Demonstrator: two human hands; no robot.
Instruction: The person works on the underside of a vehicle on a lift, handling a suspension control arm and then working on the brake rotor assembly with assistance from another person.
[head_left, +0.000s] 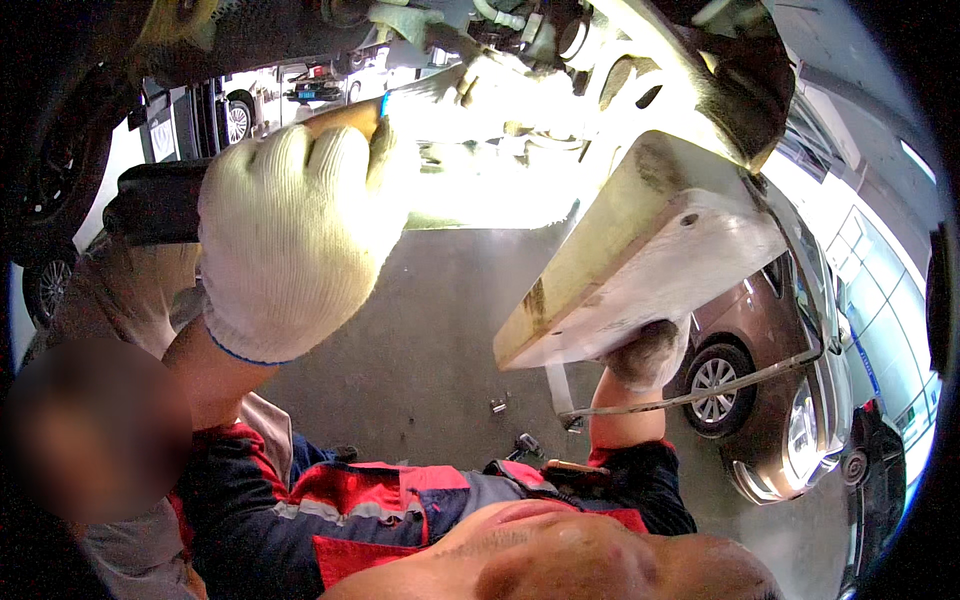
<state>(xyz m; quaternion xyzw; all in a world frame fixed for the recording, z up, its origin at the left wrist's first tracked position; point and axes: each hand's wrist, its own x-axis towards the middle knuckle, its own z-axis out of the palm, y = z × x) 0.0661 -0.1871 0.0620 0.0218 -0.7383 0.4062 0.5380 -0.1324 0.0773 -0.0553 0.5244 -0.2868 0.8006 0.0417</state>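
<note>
My left hand (290, 235), in a white knitted glove, is raised at the upper left, closed around an orange handle (338, 116) with a blue band, its far end lost in bright glare under the vehicle's underbody (300, 40). My right hand (645, 352), in a dirty light glove, grips a long, pale, stained rectangular part (640, 245) from below; this part is tilted upward toward the underbody, its upper end close to a dark curved edge. A thin bent metal bar (700, 390) runs below and along the right of it. The glare hides detail where the handle ends.
Another person (135, 290) is close on my left. A bronze car (745, 330) stands at the right, with a dark vehicle behind it. A tool (525, 447) and small metal pieces lie on the grey floor (430, 350). More cars show at the back and far left.
</note>
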